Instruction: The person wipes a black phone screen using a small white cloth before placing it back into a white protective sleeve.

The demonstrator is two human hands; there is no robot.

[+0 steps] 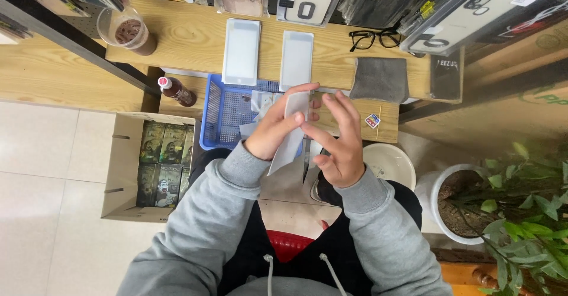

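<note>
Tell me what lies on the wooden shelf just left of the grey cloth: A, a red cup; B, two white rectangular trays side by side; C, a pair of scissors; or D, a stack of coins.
B: two white rectangular trays lie side by side on the wooden shelf, left of the grey cloth, above the blue basket.

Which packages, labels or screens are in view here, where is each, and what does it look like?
Two flat white rectangular packs lie side by side on the wooden shelf.
Phone-case packages hang along the top, black and grey.
Cardboard box on the floor at left holds dark green packets.
Left hand and right hand hold a white sheet.
</note>
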